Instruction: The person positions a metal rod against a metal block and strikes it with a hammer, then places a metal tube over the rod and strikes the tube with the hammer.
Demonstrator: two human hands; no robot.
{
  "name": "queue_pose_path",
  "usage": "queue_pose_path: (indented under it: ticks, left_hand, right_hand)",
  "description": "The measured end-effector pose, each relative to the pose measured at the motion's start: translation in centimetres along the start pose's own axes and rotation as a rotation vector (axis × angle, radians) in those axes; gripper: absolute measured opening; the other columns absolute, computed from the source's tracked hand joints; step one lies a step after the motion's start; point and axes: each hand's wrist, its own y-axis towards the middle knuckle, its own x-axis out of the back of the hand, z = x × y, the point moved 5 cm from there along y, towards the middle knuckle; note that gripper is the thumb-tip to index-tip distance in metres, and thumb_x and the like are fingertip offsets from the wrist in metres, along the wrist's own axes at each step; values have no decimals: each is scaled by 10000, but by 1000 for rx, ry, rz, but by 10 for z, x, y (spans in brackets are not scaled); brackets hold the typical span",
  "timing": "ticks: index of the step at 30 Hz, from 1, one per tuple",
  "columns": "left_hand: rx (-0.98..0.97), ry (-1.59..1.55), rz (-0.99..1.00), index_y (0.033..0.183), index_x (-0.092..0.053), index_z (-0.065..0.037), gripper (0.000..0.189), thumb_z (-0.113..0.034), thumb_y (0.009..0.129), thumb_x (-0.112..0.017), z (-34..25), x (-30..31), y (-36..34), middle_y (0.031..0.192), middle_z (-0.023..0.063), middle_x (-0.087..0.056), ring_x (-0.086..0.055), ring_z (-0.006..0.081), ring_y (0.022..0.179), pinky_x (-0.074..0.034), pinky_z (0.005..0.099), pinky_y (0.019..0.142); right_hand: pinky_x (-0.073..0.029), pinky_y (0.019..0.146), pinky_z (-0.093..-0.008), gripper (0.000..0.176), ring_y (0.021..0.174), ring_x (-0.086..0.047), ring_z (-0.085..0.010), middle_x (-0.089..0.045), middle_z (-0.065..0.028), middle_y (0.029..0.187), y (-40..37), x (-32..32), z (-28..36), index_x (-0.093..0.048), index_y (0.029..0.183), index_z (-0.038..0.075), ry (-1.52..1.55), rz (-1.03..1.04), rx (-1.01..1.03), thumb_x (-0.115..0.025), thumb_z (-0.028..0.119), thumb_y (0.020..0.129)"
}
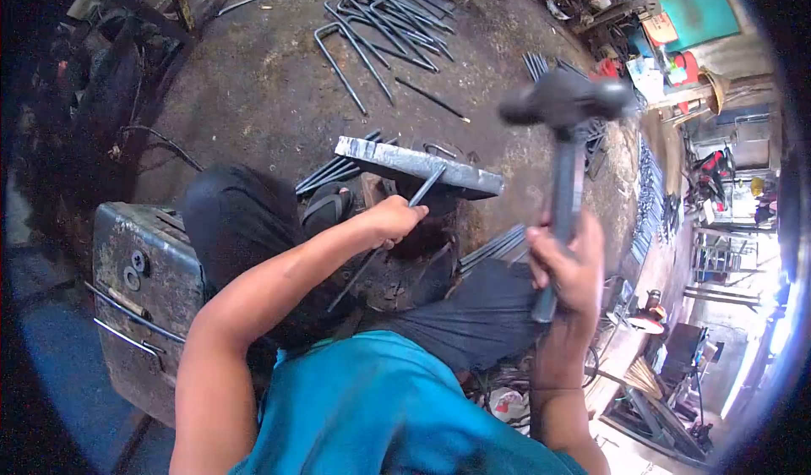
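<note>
My left hand [395,221] is closed around a thin metal rod [428,183]. The rod's upper end lies against the edge of a flat steel block [397,155], and its other end slants down toward my lap. Raised to the right of the block is a hammer [568,162], its head slightly blurred. My right hand [571,264] grips the hammer's handle, with the fingers wrapped round it. A gap separates the hammer head from the rod and the block.
Several bent rods [380,27] lie heaped on the floor ahead, with a single straight rod [432,101] nearer. More rods [494,248] lie by my right leg. To my left stands a worn metal box [160,306] with washers and rods on it.
</note>
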Motion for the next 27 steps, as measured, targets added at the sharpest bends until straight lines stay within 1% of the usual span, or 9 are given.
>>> queue_pose_path:
  ticks: [3,8,11,14,16,19,21,23,27]
  left_hand:
    - [11,36,-80,732,-526,-22,453,-422,944,-534,2,-1,0,577,39,-452,-442,159,498,-344,347,428]
    - [-29,110,-200,798,-596,48,530,-459,933,-516,-7,-2,-24,626,111,-567,-540,204,513,-417,388,478]
    - [-52,58,-223,781,-595,39,519,-450,935,-518,9,-6,-6,595,89,-547,-524,196,496,-411,385,474]
    - [-132,38,-215,733,-584,23,501,-433,934,-536,16,-7,-7,565,54,-510,-493,165,481,-393,369,457]
    - [-108,10,-234,718,-581,12,510,-448,934,-535,10,-4,-12,564,35,-492,-458,140,469,-370,351,442]
    - [-83,22,-239,764,-603,17,510,-459,933,-531,13,0,-5,567,34,-487,-456,131,466,-361,339,432]
    - [-94,17,-231,833,-606,43,506,-446,936,-525,22,-3,6,600,81,-547,-533,196,523,-417,378,497]
    - [-359,88,-443,947,-608,74,520,-433,934,-493,23,0,10,809,287,-650,-642,454,740,-484,490,670]
    - [-426,56,-425,940,-581,50,446,-383,956,-473,16,-3,-4,821,324,-615,-593,513,803,-463,529,696]
  right_hand:
    - [-387,457,-212,325,555,-509,-80,-561,-47,785,-9,5,35,-514,1027,-15,-54,-327,325,-712,2,769]
    - [-442,594,-210,257,700,-542,-106,-556,-36,808,17,-23,-15,-535,991,13,-55,-113,151,-695,16,789]
    - [-465,665,-356,200,701,-559,-189,-576,-32,742,33,-40,-88,-558,930,-11,-417,52,21,-676,35,775]
    - [-468,557,-335,169,576,-546,-181,-557,-37,686,48,-44,-127,-536,900,9,-473,54,30,-653,20,778]
    - [-421,410,-293,174,451,-502,-138,-524,-28,642,44,-46,-124,-496,869,36,-104,44,-320,-642,9,778]
    - [-351,322,-252,200,376,-441,-87,-492,-14,614,46,-44,-117,-456,849,61,3,28,-297,-634,3,782]
    - [-365,336,-260,207,381,-442,-96,-480,-8,603,43,-41,-117,-449,853,57,16,35,-298,-642,10,795]
    - [-368,342,-256,218,390,-447,-96,-475,-9,602,37,-45,-123,-451,856,62,161,68,-378,-658,19,804]
    - [-399,379,-281,231,418,-476,-133,-477,-31,595,25,-70,-153,-460,845,66,558,93,-420,-670,1,775]
